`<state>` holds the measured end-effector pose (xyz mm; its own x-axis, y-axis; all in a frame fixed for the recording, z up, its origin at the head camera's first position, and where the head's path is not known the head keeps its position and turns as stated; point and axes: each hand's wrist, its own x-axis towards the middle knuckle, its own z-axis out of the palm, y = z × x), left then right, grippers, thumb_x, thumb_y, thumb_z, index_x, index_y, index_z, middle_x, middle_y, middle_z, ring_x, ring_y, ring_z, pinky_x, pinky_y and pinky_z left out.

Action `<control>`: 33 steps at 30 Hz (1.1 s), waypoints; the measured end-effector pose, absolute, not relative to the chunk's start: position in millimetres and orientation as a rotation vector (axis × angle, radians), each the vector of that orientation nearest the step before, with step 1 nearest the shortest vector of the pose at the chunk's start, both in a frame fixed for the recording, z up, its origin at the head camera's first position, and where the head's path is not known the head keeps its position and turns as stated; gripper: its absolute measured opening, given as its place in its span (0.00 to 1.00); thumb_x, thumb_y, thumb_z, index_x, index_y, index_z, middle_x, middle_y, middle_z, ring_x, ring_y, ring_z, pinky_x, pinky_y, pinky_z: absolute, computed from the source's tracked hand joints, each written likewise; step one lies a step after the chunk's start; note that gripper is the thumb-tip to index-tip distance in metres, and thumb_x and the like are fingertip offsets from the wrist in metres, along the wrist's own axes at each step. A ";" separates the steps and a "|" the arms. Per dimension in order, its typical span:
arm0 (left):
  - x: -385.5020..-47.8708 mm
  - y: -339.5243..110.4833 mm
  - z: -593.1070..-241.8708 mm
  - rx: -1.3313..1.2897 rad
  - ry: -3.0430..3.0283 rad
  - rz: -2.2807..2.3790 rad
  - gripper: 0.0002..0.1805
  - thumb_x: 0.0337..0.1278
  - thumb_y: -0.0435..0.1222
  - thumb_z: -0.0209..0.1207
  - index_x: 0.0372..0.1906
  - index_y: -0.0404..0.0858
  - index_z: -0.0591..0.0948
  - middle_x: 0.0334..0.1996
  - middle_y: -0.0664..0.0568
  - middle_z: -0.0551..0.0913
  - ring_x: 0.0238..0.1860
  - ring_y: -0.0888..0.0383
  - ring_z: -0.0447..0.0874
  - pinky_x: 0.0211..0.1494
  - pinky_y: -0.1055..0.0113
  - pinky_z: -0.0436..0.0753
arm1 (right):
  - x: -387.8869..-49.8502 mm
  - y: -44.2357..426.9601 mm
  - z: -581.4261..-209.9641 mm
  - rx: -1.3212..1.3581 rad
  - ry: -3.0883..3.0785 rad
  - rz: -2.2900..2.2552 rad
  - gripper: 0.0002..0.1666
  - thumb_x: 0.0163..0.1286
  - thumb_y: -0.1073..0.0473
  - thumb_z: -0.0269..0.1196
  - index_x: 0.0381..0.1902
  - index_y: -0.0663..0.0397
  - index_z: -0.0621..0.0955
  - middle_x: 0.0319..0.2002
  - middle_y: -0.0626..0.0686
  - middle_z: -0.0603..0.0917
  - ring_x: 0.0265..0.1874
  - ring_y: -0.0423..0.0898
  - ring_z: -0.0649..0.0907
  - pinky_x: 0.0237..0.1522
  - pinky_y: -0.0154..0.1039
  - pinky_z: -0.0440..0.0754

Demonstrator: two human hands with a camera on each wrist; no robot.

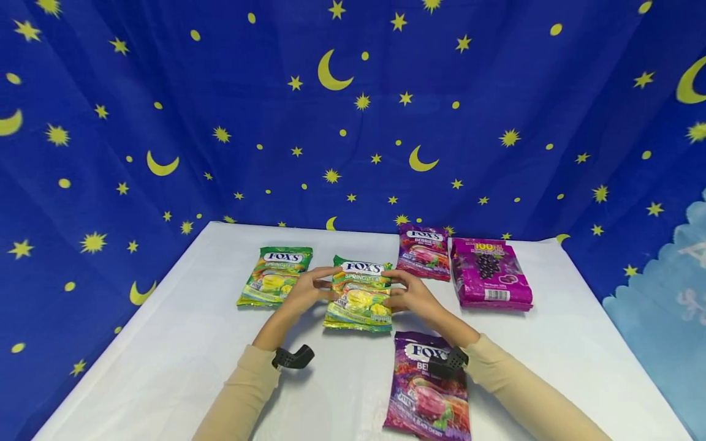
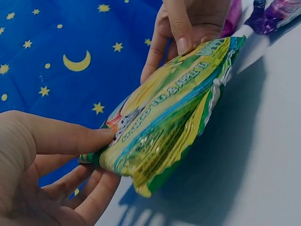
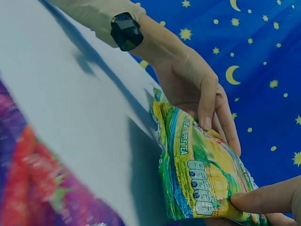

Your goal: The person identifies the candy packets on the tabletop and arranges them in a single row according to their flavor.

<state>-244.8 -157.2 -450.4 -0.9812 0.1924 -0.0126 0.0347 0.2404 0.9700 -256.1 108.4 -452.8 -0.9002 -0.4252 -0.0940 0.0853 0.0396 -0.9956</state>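
Both hands hold a green and yellow Fox's Spring Tea candy bag (image 1: 360, 297) by its two sides, above the white table. On its left edge, the left hand (image 1: 306, 289) pinches with the thumb on the printed face and fingers behind, as the left wrist view shows. At the opposite edge the right hand (image 1: 415, 299) grips it likewise, its thumb on the front in the right wrist view. A second green Spring Tea bag (image 1: 276, 277) lies just left of the left hand. Below the right wrist lies a purple Fox's Berries bag (image 1: 427, 392), partly covered by the wrist camera.
Another purple Berries bag (image 1: 423, 252) lies at the back of the white table (image 1: 165, 343). Beside it, a bulkier purple pack with grapes (image 1: 489, 274) stands to the right. A blue curtain (image 1: 265, 122) with moons and stars hangs behind the table.
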 end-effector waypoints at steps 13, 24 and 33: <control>-250.5 -178.1 -446.6 0.102 2.423 1.853 0.32 0.50 0.29 0.67 0.64 0.41 0.76 0.70 0.44 0.64 0.61 0.42 0.70 0.59 0.49 0.75 | -271.5 78.9 -453.3 -0.335 1.945 -1.964 0.39 0.55 0.78 0.63 0.65 0.67 0.66 0.57 0.66 0.68 0.32 0.46 0.82 0.34 0.42 0.86; -254.8 -185.1 -441.8 -0.037 2.519 1.834 0.31 0.49 0.24 0.64 0.63 0.38 0.76 0.63 0.41 0.73 0.47 0.48 0.77 0.38 0.63 0.78 | -278.0 51.2 -455.0 -0.300 1.974 -1.983 0.39 0.51 0.81 0.62 0.63 0.67 0.68 0.52 0.64 0.70 0.32 0.46 0.82 0.33 0.41 0.86; -263.1 -185.9 -443.1 -0.176 2.600 1.790 0.32 0.47 0.21 0.60 0.63 0.34 0.76 0.65 0.39 0.70 0.63 0.42 0.67 0.45 0.60 0.75 | -291.8 31.2 -466.0 -0.290 2.169 -1.865 0.38 0.48 0.79 0.65 0.61 0.65 0.71 0.49 0.60 0.71 0.32 0.47 0.79 0.29 0.38 0.84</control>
